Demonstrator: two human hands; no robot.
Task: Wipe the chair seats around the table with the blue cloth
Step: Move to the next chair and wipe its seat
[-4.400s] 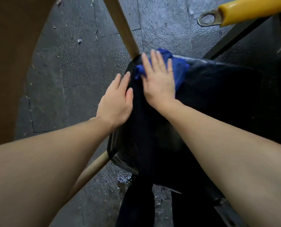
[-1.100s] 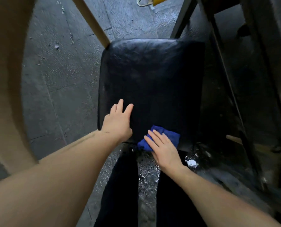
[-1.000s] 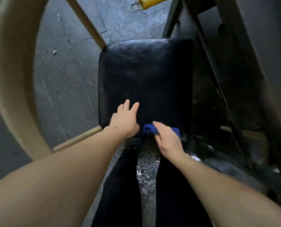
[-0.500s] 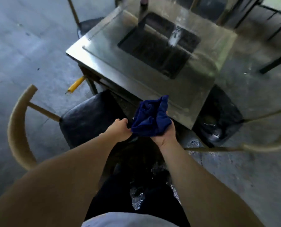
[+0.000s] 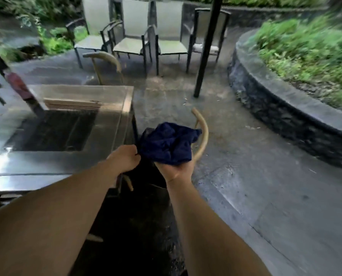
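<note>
The blue cloth (image 5: 167, 143) is bunched up in the air in front of me. My right hand (image 5: 176, 169) cups it from below, palm up. My left hand (image 5: 125, 158) pinches its left edge with closed fingers. Behind the cloth curves the tan wooden backrest (image 5: 203, 136) of a chair; its dark seat lies mostly hidden behind my hands. A second tan chair backrest (image 5: 104, 56) stands at the far side of the steel table (image 5: 66, 164). The table has a dark square recess in its middle.
Several grey patio chairs (image 5: 132, 44) stand in a row at the back. A black post (image 5: 206, 46) rises from the wet paving. A curved stone wall (image 5: 285, 108) with plants runs along the right. Open paving lies on the right.
My head has lifted and turned right, from the black seat to the table's right side. The cloth left the seat's front edge and is now held up in both hands.
</note>
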